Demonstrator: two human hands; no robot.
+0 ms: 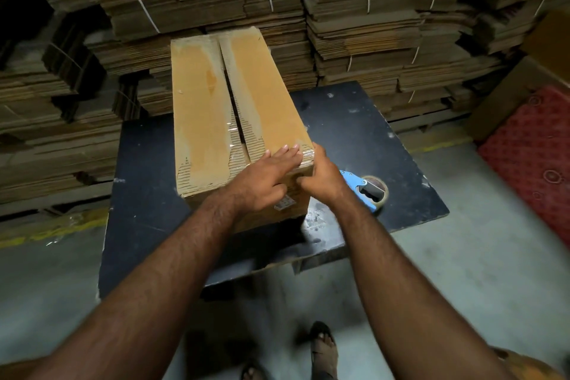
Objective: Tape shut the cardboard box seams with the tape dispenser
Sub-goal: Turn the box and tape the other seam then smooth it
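Note:
A long cardboard box (212, 102) lies on a black table (148, 182), its top flaps meeting along a centre seam with a gap. Clear tape crosses the near end of the top. My left hand (268, 176) lies flat with straight fingers pressing on that near right corner of the top. My right hand (320, 176) is at the same corner, thumb along the top edge, fingers curled against the box's near side. A blue tape dispenser (367, 190) with a brown tape roll lies on the table just right of the box, held by neither hand.
Tall stacks of flattened, bundled cardboard (354, 25) stand behind and to the left of the table. A red patterned mat (530, 151) lies on the floor at the right. The grey floor (462, 256) surrounds the table, and my sandalled foot (324, 345) is below its near edge.

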